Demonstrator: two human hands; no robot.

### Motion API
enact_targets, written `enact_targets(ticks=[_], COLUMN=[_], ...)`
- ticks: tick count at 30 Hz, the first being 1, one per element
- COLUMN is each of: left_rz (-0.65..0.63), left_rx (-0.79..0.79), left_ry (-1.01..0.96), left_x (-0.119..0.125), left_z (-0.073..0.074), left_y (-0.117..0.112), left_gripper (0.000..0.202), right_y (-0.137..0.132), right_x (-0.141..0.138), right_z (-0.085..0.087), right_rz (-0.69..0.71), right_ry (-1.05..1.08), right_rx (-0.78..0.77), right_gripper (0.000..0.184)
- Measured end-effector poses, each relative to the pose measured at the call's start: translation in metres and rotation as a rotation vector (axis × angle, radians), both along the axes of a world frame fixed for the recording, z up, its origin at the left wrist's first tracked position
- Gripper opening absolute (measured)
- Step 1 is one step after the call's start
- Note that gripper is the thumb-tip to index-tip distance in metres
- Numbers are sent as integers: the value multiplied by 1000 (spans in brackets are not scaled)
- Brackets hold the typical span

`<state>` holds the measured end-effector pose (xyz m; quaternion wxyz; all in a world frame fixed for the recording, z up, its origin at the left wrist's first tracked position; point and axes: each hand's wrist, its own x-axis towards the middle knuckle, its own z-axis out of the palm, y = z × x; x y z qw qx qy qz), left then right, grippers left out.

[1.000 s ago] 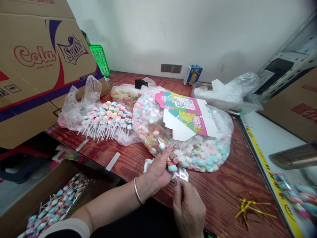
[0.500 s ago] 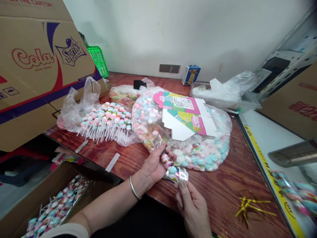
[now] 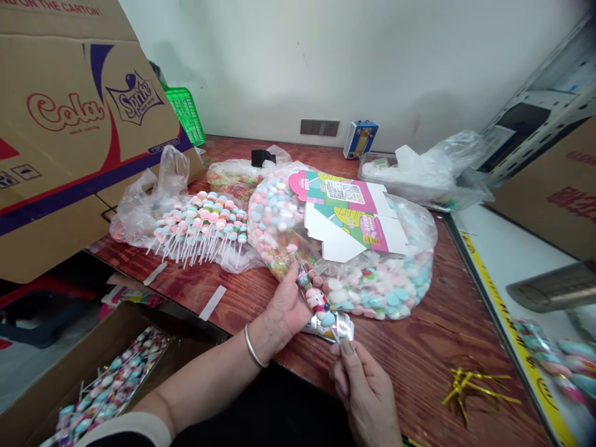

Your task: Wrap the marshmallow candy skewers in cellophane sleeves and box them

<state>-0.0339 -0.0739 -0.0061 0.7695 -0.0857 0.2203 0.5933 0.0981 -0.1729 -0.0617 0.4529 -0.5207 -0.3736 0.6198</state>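
Note:
My left hand (image 3: pixel 288 304), a silver bangle on its wrist, is closed round a candy skewer in a clear wrapper (image 3: pixel 317 301), held just above the wooden table (image 3: pixel 419 347). My right hand (image 3: pixel 365 391) pinches the wrapper's shiny lower end (image 3: pixel 342 327) between thumb and fingers. Directly behind them lies a big clear bag of pastel candies (image 3: pixel 372 285) with a flattened pink and green carton (image 3: pixel 354 214) on top. A pile of unwrapped candy skewers (image 3: pixel 200 230) on white sticks rests on plastic to the left.
A large Cola/Sprite cardboard box (image 3: pixel 69 130) stands at left, a green basket (image 3: pixel 189 112) behind it. An open carton of wrapped skewers (image 3: pixel 107 388) sits below the table edge. Gold twist ties (image 3: pixel 465 388) lie at right, beside a white tray (image 3: pixel 512 292). More plastic bags (image 3: pixel 428 167) at the back.
My left hand has lifted the skewer slightly and tilted it toward the candy bag, stretching the wrapper out. My right hand has dropped lower, keeping its pinch on the wrapper's end.

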Motion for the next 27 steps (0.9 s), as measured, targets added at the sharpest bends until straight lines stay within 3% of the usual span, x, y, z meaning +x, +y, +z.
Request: enact_targets(ticks=[4, 7, 11, 17, 23, 27], left_rz=[-22, -62, -46, -74, -71, -88], left_rx=[149, 226, 210, 117, 66, 92], left_ry=[232, 349, 272, 136, 98, 100], left_x=[7, 12, 14, 11, 8, 16], left_z=[-1, -4, -6, -2, -1, -6], left_y=[-10, -15, -15, -11, -10, -14], left_gripper=[25, 32, 29, 26, 27, 26], right_y=[1, 2, 0, -1, -2, -3], right_x=[0, 2, 7, 9, 8, 2], right_z=[-4, 1, 13, 12, 3, 9], right_rz=[-32, -51, -65, 44, 32, -3], right_ry=[65, -67, -365, -196, -76, -199], right_rx=[8, 79, 193, 90, 29, 114], right_gripper=[40, 37, 36, 43, 41, 43])
